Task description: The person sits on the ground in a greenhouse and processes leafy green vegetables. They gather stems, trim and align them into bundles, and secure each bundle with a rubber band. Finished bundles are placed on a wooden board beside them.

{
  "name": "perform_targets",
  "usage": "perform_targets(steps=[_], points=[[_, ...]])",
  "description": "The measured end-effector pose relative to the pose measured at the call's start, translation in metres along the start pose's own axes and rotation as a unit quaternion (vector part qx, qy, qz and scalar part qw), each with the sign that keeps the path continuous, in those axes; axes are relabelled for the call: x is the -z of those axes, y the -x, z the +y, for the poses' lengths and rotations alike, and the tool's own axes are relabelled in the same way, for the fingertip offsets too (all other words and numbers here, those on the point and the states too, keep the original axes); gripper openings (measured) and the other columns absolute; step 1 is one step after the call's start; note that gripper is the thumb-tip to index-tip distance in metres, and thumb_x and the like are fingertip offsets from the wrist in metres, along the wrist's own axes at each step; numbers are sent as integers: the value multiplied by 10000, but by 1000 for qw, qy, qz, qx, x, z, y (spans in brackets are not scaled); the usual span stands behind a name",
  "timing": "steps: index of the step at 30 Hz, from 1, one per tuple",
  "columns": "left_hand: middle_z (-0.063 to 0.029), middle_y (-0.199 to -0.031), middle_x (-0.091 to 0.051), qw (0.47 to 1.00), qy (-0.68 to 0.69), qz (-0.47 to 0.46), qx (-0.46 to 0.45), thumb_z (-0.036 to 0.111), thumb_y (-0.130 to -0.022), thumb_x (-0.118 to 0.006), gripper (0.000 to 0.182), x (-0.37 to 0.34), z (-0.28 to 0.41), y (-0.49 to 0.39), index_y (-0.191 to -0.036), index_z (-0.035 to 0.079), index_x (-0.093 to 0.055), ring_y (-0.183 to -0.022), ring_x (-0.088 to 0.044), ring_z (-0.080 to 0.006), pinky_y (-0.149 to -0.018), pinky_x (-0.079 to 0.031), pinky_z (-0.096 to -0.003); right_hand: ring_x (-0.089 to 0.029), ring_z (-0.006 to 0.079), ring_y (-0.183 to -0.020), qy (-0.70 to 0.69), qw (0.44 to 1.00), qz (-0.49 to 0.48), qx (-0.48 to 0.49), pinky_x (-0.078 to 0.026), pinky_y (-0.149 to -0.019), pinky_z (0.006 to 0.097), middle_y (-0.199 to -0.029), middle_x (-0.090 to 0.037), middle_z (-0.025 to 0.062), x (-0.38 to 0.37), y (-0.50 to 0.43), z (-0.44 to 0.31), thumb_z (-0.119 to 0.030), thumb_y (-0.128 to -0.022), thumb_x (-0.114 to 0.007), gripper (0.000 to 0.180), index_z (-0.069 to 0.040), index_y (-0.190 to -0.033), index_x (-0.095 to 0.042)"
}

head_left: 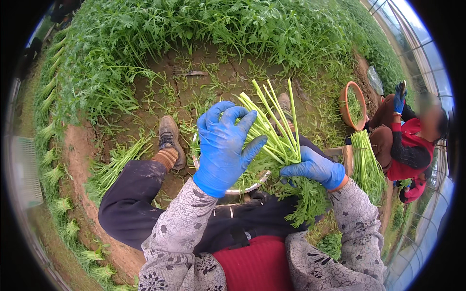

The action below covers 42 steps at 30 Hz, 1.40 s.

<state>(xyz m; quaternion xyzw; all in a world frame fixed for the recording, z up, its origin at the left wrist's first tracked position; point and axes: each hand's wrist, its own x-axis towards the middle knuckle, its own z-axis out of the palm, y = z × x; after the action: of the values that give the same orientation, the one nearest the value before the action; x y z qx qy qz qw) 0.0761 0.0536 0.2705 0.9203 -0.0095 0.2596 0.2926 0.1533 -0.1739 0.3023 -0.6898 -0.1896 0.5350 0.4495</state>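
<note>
My right hand (pixel 316 168), in a blue glove, grips a bunch of leafy greens (pixel 280 143) around its middle. The bunch's pale cut stems fan upward and its feathery leaves (pixel 309 203) hang below my fist. My left hand (pixel 227 147), also gloved in blue, is raised just left of the stems. Its fingers are bent, with a gap between them and the thumb, and I see nothing held there. Under the hands, between my legs, lies a basin (pixel 258 182) with a pale rim and greens in it; my left forearm and the bunch partly cover it.
Loose cut greens (pixel 120 163) lie by my left leg. Standing crop (pixel 218 22) grows ahead. Tied bundles (pixel 62 205) line the far left. At right are a tied bundle (pixel 366 163), an orange-brown tub (pixel 344 105) and a seated person (pixel 411 145) in blue gloves.
</note>
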Motion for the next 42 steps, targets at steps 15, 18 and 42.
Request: perform_targets(steps=[15,18,42], points=[[-87,-1039,-605,974,196,22,114,195,-704,-782,225,-16,-21,5,-858,85,-660,-1144,-484,-309,-956,-357,-446,-645,172,-844,156,986,53,6,-507,-770,328,-933,-707,123,-10,-26,0,-246,-869,-699,399,-14,-1185,-624],[-92,-1033,-615,961,255,36,96,108,-682,-792,197,-18,-38,1,-815,71,-650,-1114,-505,-303,-964,-372,-426,-634,144,-800,53,998,31,-2,-506,-723,300,-890,-699,87,-9,-27,-3,-236,-871,-702,370,7,-1142,-636],[-51,-789,-602,992,-83,73,55,123,-686,-744,106,42,-82,19,-757,117,-665,-806,-553,-286,-711,-433,-424,-648,144,-748,-178,984,22,4,-514,-606,244,-904,-667,84,-17,-13,-23,-124,-853,-703,365,23,-1169,-593]])
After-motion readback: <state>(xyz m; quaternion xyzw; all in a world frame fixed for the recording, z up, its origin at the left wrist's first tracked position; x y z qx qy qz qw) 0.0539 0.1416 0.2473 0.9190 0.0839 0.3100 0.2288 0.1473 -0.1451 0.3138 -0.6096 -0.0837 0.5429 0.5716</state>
